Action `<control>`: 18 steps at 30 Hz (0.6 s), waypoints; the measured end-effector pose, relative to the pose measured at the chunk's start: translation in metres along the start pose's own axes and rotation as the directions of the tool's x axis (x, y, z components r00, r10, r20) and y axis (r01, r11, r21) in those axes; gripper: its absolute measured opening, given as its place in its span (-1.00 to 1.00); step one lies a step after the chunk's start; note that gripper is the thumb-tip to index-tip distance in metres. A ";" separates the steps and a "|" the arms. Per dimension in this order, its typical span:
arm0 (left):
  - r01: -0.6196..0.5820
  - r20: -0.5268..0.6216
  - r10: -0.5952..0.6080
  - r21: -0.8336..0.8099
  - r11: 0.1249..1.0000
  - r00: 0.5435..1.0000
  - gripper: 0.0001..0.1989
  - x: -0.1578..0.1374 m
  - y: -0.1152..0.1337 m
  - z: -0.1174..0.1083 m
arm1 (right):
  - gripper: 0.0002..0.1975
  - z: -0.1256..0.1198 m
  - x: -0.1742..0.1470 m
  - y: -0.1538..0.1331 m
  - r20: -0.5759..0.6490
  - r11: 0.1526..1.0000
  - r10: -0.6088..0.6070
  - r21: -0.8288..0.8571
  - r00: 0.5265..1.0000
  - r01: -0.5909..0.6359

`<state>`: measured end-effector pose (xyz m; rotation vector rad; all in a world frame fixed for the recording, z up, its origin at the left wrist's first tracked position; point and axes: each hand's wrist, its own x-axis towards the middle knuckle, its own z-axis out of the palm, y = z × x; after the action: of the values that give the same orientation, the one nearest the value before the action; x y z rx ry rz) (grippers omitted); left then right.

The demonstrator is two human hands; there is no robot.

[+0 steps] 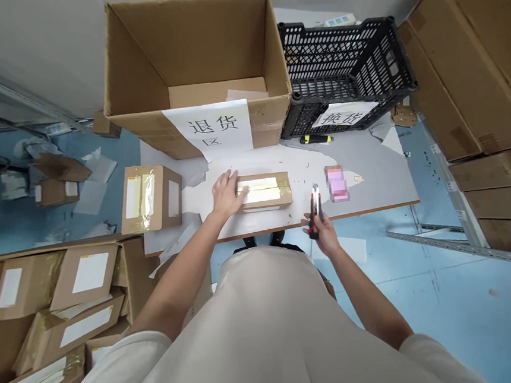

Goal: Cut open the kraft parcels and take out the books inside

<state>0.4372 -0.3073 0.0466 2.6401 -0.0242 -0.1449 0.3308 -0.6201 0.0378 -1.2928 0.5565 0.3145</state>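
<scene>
Head view: a taped, white-labelled brown carton (270,191) lies along the desk's (387,189) front edge. The left hand (226,195), loosely spread, rests on its left end; the right hand (324,231) grips a box cutter (315,208).

"How did the bare left hand (227,196) lie?"
"Palm down, fingers (229,178) slightly parted, the bare left forearm (194,261) stretched ahead."
"And the bare right hand (324,232)?"
"Nearer the pale-shirted torso (267,321), it was curled into a grip."
</scene>
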 end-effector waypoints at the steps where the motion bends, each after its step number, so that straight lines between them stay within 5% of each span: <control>1: 0.036 -0.005 -0.036 -0.047 0.998 0.999 -0.42 0.004 -0.007 -0.003 | -0.54 0.017 0.006 0.003 0.009 0.999 0.023 0.028 1.000 -0.023; 7: 0.190 -0.008 -0.204 -0.327 0.926 0.979 -0.53 -0.020 -0.037 0.004 | -0.48 0.087 0.075 -0.016 0.037 0.994 -0.089 -0.063 0.995 0.091; 11: 0.342 0.122 -0.347 -0.637 0.691 0.930 -0.49 -0.071 -0.022 0.037 | -0.47 0.112 0.121 -0.040 0.153 0.982 -0.117 -0.129 0.981 0.138; 14: 0.368 0.157 -0.385 -0.736 0.569 0.910 -0.51 -0.094 -0.002 0.054 | -0.53 0.126 0.133 -0.041 0.177 0.982 -0.122 -0.119 0.977 0.144; 18: 0.384 0.156 -0.405 -0.722 0.576 0.901 -0.53 -0.096 0.005 0.055 | -0.56 0.125 0.126 -0.035 0.168 0.977 -0.129 -0.148 0.977 0.154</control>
<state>0.3357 -0.3341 0.0103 1.7687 0.5376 -0.2156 0.4798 -0.5197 0.0181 -1.4411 0.3071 0.3444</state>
